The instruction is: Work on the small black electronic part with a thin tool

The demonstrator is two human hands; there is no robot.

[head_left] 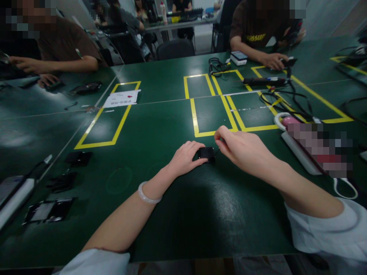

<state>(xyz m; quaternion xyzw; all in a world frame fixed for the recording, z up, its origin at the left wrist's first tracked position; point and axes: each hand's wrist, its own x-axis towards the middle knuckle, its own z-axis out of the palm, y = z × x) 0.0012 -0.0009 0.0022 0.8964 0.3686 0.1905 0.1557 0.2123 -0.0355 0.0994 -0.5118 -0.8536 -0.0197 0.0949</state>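
My left hand [187,157], a pale bangle on its wrist, rests on the green table. Its thumb and fingers close around a small black box-shaped part [207,154] lying on the tabletop. Just to the right, my right hand [239,147] is raised slightly, with thumb and forefinger pinched together. A thin dark line [217,151] runs between the part and those fingertips; whether it is a wire or a tool tip I cannot tell.
Black parts [78,158] and a black frame-like piece [49,210] lie at the left. Yellow tape [195,118] marks rectangles around a paper label [122,98]. Cables [298,103] and a black pen-like tool [265,81] lie at right. Two people [69,46] work opposite.
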